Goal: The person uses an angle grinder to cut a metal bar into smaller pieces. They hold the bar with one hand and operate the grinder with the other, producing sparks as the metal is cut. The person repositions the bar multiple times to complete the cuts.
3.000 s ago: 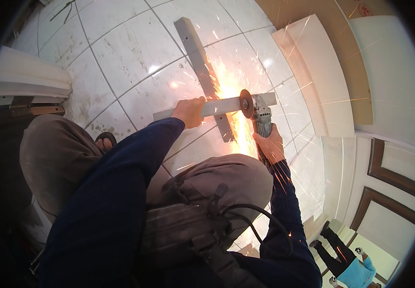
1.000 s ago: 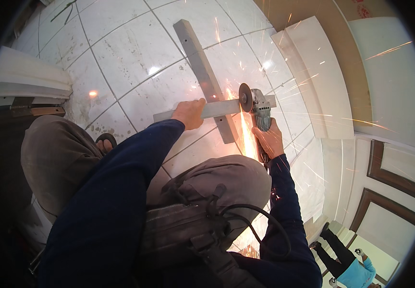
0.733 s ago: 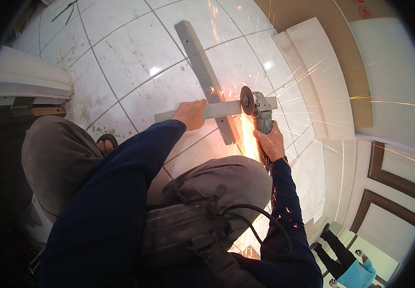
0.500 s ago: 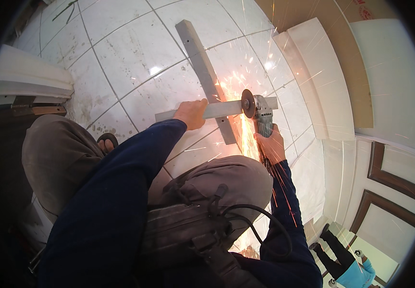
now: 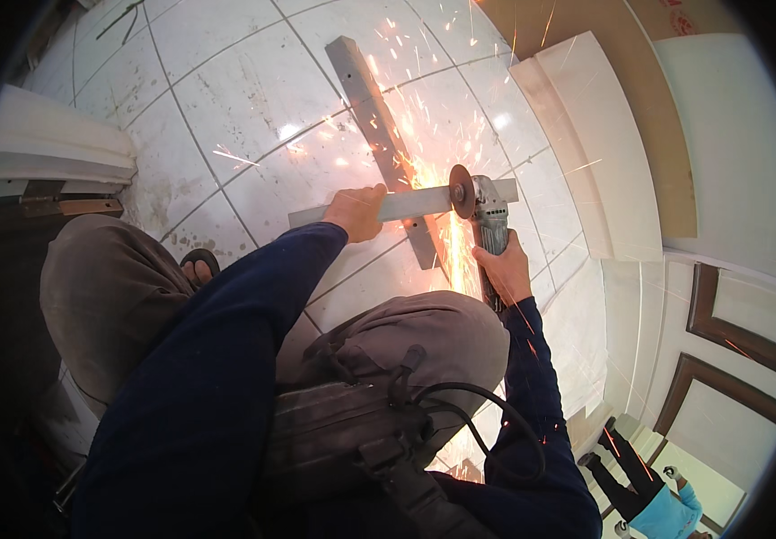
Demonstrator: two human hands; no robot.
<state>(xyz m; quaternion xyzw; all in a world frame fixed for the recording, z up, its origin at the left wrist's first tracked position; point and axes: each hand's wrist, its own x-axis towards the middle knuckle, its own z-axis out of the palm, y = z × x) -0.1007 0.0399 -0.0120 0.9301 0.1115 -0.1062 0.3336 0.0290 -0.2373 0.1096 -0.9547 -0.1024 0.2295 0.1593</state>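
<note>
A grey metal bar (image 5: 403,205) lies crosswise on a longer dark metal bar (image 5: 374,121) on the tiled floor. My left hand (image 5: 357,212) presses down on the grey bar left of the crossing. My right hand (image 5: 502,269) grips the body of an angle grinder (image 5: 489,225). Its disc (image 5: 460,191) meets the grey bar near the bar's right end. Orange sparks spray over the tiles above the cut and down toward my knee (image 5: 442,337).
White boards (image 5: 590,144) and a brown panel (image 5: 648,126) lie to the right. Stacked white boards (image 5: 47,153) sit at the left. The grinder's black cable (image 5: 487,422) loops over my lap. A sandalled foot (image 5: 199,265) rests on the tiles.
The spray of sparks has grown and now scatters upward across the tiles. Both hands, the grinder and the bars stay in nearly the same place.
</note>
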